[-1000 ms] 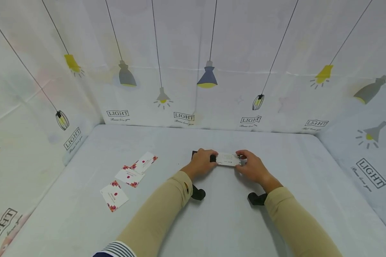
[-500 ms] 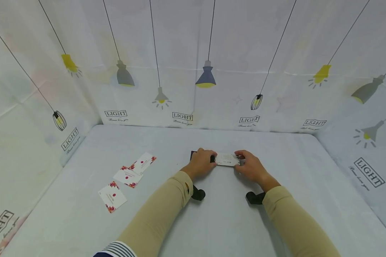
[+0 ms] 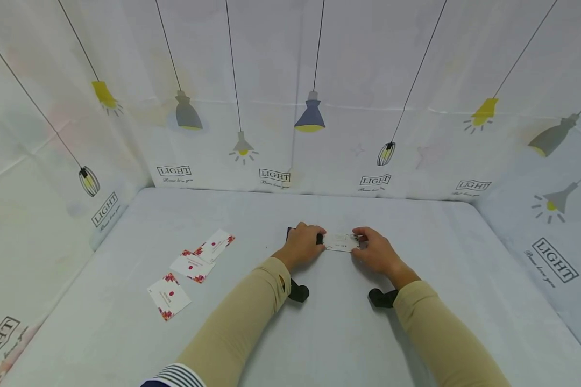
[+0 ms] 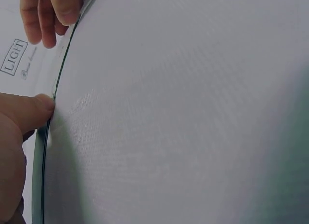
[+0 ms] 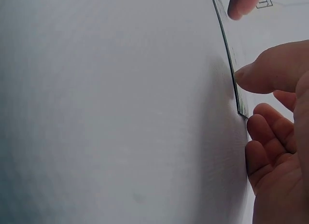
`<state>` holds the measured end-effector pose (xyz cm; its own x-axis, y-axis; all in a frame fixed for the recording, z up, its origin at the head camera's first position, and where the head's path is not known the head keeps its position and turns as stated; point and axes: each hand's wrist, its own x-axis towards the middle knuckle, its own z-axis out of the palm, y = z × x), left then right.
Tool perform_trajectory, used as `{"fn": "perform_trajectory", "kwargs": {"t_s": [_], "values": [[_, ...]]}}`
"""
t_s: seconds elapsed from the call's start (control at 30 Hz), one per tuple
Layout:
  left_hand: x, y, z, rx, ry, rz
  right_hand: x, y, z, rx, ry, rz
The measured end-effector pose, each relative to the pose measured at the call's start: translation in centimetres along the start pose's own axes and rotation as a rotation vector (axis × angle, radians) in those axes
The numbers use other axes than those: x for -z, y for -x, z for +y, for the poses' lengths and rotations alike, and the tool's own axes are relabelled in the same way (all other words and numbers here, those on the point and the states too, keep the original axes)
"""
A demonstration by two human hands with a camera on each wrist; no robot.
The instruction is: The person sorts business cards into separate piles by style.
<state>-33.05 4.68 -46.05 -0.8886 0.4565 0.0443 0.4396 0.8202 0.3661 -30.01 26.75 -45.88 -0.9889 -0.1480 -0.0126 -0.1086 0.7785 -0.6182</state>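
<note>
A white card (image 3: pixel 340 242) with fine print lies between my hands near the back of the table, parallel to its rear edge. My right hand (image 3: pixel 377 251) holds its right end, fingertips at the far edge and thumb at the near edge. At the card's left end is a dark flat piece (image 3: pixel 320 238), mostly hidden under my left hand (image 3: pixel 300 246), which grips across it. The left thumb (image 4: pixel 44 104) presses at the near edge where dark meets white. In the right wrist view, the right thumb (image 5: pixel 247 75) touches the card's thin edge.
Three white cards with red floral corners lie at the left: one card (image 3: pixel 170 296) apart, another card (image 3: pixel 190 266) overlapping the third card (image 3: pixel 216 245). A white table (image 3: pixel 329 333) stretches toward me. Behind it hangs a lamp-printed cloth (image 3: pixel 271 145).
The white card's right end has come down: the dark line under its near edge has thinned. My right hand has shifted very slightly left. The three floral cards stay put.
</note>
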Motion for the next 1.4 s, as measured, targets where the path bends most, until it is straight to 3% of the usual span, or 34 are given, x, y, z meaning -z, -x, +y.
{"fn": "perform_trajectory", "kwargs": {"t_s": [0.33,0.7,1.03,1.4], "values": [[0.2,0.4,-0.3,0.004,0.003,0.003,-0.2,0.4,-0.5,-0.005,-0.033,0.011],[1.6,1.8,-1.4,-0.026,0.155,0.017,-0.8,1.2,-1.6,0.108,-0.113,0.056],[4.2,4.2,-3.0,-0.045,0.281,0.034,-1.6,1.8,-4.5,0.177,-0.166,0.052],[5.8,8.2,-6.5,0.019,0.283,0.054,-3.1,2.9,-7.6,0.217,-0.181,0.019]]}}
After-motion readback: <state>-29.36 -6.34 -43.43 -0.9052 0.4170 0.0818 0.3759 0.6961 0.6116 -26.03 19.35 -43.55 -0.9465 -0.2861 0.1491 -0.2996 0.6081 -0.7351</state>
